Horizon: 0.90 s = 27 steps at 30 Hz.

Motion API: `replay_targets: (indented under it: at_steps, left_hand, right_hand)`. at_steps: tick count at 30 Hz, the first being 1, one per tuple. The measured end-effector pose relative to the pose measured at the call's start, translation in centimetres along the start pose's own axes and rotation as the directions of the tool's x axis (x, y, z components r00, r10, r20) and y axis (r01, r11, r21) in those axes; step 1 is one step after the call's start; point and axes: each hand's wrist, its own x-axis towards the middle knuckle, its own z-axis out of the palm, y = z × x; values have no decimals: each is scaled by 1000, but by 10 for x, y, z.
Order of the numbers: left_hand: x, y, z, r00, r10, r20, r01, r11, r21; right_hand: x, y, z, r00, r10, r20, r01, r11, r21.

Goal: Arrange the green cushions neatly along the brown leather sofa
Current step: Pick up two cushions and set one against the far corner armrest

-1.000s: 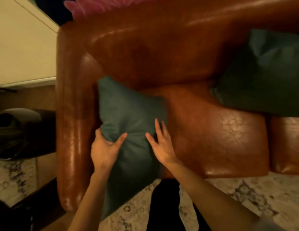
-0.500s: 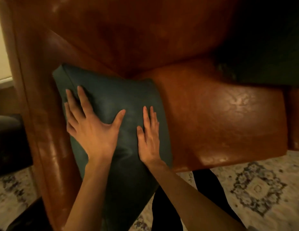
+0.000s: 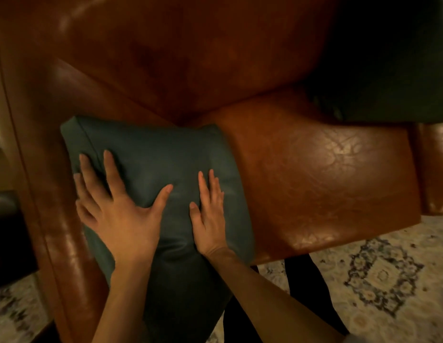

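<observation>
Because the green cushion [image 3: 153, 149] dents under the flat left hand [image 3: 119, 214] and right hand [image 3: 210, 219], fingers straight, it looks soft and light. It lies in the sofa [image 3: 314, 181] corner against the armrest [image 3: 49, 194], overhanging the front; pinching its side edges should lift it.

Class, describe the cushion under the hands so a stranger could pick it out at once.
Find the brown leather sofa, then its armrest on the left. Against it lies a green cushion with the left hand and right hand flat on it; the other green cushion, upper right, is untouched.
</observation>
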Motion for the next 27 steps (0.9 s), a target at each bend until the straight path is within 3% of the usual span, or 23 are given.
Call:
replay_targets:
  at_steps: [4, 6, 8, 9, 11, 16, 19, 23, 27]
  left_hand:
    - [-42, 7, -25, 981, -165, 102, 175, 979, -101]
    - [-73, 7, -28, 951, -235, 202, 266, 954, -142]
    - [-92, 7, -25, 926, -281, 252, 334, 921, -201]
    - [-95, 8, -25, 913, -302, 273, 365, 903, -224]
    - [-91, 3, -25, 921, -273, 277, 347, 898, -270]
    - [-84, -11, -31, 967, -95, 237, 159, 950, -268]
    - [-86, -9, -35, 959, -12, 285, 82, 968, -237]
    - [-93, -7, -29, 931, -69, 358, 144, 972, -187]
    - [-97, -8, -34, 927, -104, 360, 212, 938, -274]
  right_hand:
    - [-8, 10, -44, 999, 16, 30, -21, 981, 192]
    - [-13, 33, -65, 963, 267, -41, -236, 906, 352]
    - [-17, 56, -75, 837, 547, 23, -480, 714, 509]
    - [-17, 66, -73, 791, 606, 82, -553, 652, 519]
    - [-18, 78, -60, 763, 629, 152, -619, 642, 452]
    - [-42, 77, -51, 793, 609, 14, -546, 701, 459]
    - [-64, 86, -52, 801, 598, 32, -544, 703, 457]
    - [-57, 97, -52, 783, 614, 105, -594, 686, 420]
    - [-55, 91, -47, 774, 622, 120, -604, 666, 438]
